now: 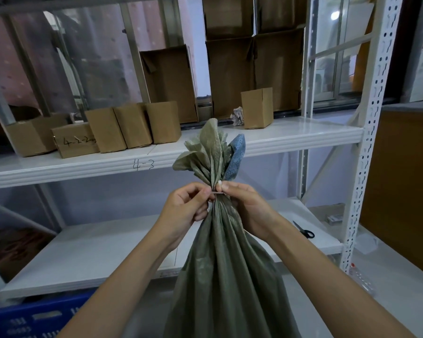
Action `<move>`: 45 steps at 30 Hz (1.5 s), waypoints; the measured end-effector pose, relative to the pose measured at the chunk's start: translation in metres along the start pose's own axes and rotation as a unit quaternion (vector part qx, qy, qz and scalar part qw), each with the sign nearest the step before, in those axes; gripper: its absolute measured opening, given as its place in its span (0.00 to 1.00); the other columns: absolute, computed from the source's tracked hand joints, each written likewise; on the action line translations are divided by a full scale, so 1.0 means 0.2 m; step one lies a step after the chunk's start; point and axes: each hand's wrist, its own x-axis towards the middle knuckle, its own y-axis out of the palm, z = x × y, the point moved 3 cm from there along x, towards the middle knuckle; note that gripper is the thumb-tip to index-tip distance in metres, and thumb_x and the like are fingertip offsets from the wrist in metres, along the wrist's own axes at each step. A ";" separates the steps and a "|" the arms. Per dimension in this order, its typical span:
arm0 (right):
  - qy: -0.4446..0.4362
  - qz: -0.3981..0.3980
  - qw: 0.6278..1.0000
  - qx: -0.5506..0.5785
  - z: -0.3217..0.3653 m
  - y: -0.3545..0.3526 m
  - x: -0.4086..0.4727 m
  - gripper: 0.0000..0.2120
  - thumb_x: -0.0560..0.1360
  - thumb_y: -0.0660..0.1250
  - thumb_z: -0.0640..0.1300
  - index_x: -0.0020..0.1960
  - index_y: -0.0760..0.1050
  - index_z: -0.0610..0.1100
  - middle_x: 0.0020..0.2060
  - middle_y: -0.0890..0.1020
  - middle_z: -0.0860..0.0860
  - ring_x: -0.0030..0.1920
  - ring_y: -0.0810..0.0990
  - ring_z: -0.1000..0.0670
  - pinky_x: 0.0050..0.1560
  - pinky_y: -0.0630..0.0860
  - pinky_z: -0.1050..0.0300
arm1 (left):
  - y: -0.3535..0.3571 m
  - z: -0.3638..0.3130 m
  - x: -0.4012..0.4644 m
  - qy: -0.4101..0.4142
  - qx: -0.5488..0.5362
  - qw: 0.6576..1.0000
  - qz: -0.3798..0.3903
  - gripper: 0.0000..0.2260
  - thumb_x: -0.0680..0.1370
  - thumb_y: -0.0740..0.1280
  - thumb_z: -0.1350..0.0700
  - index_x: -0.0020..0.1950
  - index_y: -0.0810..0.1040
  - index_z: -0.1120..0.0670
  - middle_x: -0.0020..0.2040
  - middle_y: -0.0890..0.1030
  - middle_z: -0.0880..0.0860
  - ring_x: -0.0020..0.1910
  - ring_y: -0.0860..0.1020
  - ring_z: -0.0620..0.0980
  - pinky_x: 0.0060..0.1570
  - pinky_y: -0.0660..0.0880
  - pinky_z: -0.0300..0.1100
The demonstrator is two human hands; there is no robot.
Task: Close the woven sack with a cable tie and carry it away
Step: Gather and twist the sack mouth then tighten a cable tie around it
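A grey-green woven sack [226, 276] stands upright in front of me, its mouth bunched into a narrow neck with the gathered top fanning out above, one fold showing blue. A pale cable tie [217, 192] wraps the neck. My left hand [185, 211] pinches the tie on the left side of the neck. On the right side my right hand [246, 208] grips the neck and the tie, thumb on top. The tie's free end is hidden by my fingers.
White metal shelving [303, 140] stands right behind the sack. Several cardboard boxes [132, 128] sit on the upper shelf marked 4-3. Black-handled scissors [303, 230] lie on the lower shelf at right. A blue plastic crate [34, 318] is on the floor at lower left.
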 end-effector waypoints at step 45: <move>0.029 0.020 0.999 0.021 -0.08 -0.03 -0.11 0.07 0.74 0.60 0.39 0.43 0.75 0.36 0.38 0.82 0.42 0.41 0.82 0.45 0.45 0.80 0.54 | 0.05 0.06 -0.09 -0.094 0.046 0.987 0.125 0.14 0.78 0.59 0.52 0.33 0.69 0.54 0.29 0.62 0.46 0.30 0.56 0.45 0.30 0.58 0.36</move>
